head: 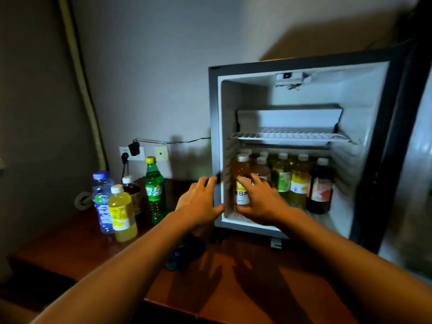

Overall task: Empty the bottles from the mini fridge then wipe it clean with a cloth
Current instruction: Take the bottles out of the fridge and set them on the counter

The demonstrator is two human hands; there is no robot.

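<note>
risk: the amber plastic bottle with white cap and yellow label (242, 181) stands at the front left corner of the fridge floor, packed against more bottles behind and to its right. pulled out crooked, it could knock the neighbouring pale amber bottle (261, 169) or the green-labelled bottle (281, 175) and topple the row. it might also catch on the door frame of the grey mini fridge (214, 141).

right hand (258, 202): fingers (245, 183) spread and curving over the front of the amber bottle, thumb low by its base; looks like closing on it, firm grasp cannot be told. left hand (198, 202): fingers released, straight, tips at the fridge's left frame edge, holding nothing.

four bottles already stand near the left edge of the brown wooden tabletop (233, 288); a dark blue cloth (184, 253) lies before the fridge.
</note>
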